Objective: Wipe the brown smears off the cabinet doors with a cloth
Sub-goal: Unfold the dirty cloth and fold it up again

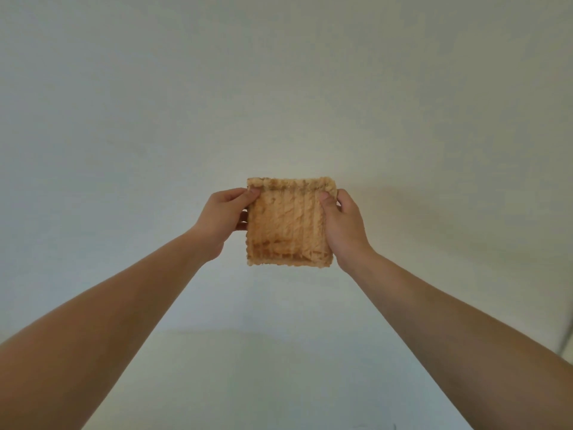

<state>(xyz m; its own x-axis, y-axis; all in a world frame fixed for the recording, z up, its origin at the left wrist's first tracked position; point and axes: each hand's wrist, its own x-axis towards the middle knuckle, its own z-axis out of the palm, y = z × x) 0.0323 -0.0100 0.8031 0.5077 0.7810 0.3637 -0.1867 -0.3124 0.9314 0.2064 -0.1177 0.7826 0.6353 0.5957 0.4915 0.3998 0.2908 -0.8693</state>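
A square tan fluffy cloth (290, 221), stained brown along its top and bottom edges, is held up flat in front of a pale plain surface. My left hand (221, 217) pinches its upper left edge, thumb on the front. On the other side, my right hand (342, 223) grips the right edge, thumb pressed near the top corner. Both arms reach forward at full stretch. No brown smears show on the surface around the cloth.
The pale surface (279, 88) fills nearly the whole view. A faint horizontal line (248, 330) crosses it below the hands. A dark vertical edge (566, 339) shows at the far right.
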